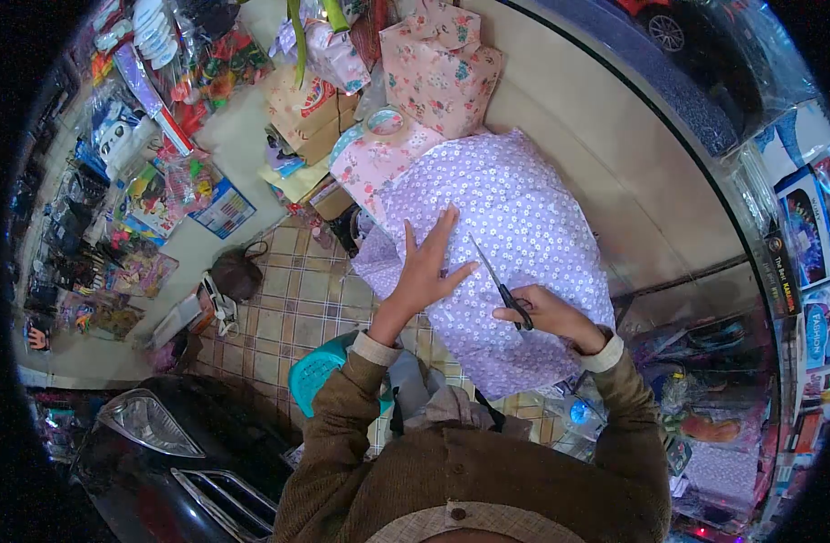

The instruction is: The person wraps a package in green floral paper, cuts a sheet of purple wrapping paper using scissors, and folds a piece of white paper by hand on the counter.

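Observation:
A large sheet of purple floral fabric or paper [532, 199] spreads in front of me, its near edge hanging low towards my lap. On its left part my left hand [430, 262] lies flat with the fingers apart. My right hand [550, 315] grips the black handles of a pair of scissors [496, 279], over the middle of the sheet. The blades point up and to the left, towards my left hand, without touching it. Pink floral material [392, 167] shows beyond the sheet's left side, with a roll of tape [384, 122] on it.
A teal plastic stool [313, 371] stands on the tiled floor at the lower left, near a black toy car [161, 452]. Packaged toys [121, 136] line the left side. A glass-edged display with boxes [804, 231] runs along the right. A pink floral bundle [440, 68] stands at the back.

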Motion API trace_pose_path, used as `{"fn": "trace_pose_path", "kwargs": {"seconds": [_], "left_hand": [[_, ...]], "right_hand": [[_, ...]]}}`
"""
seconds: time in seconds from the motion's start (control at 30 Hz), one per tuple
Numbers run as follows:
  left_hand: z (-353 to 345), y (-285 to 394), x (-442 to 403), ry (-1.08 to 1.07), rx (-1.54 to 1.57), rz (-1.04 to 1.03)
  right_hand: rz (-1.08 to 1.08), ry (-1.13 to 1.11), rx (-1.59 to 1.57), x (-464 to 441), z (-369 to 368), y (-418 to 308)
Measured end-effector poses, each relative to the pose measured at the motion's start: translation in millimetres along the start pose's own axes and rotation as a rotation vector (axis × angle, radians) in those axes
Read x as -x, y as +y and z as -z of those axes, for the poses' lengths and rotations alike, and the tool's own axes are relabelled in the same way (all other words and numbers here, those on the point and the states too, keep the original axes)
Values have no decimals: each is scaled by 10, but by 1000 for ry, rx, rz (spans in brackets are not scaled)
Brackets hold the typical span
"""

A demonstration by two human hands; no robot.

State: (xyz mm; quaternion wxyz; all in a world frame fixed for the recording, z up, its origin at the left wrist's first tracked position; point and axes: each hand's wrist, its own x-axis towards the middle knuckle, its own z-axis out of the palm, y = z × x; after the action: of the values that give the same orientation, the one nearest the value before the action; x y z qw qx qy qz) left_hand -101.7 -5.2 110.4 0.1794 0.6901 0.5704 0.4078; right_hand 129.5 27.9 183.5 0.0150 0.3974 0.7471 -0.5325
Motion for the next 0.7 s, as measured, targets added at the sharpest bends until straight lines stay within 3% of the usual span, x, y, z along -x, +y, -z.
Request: {"fn": "trace_pose_path", "kwargs": {"seconds": [0.4, 0.5, 0.6, 0.7], "left_hand": [[-78, -33, 36, 1, 177, -1], [-82, 7, 64, 139, -25, 91], [-151, -247, 82, 326, 47, 137], [-185, -453, 99, 598, 388, 361]], "right_hand": [[-8, -14, -105, -162, 20, -28], [27, 24, -158, -191, -25, 22], [9, 68, -234, -188, -87, -69], [34, 86, -218, -167, -121, -69]]}}
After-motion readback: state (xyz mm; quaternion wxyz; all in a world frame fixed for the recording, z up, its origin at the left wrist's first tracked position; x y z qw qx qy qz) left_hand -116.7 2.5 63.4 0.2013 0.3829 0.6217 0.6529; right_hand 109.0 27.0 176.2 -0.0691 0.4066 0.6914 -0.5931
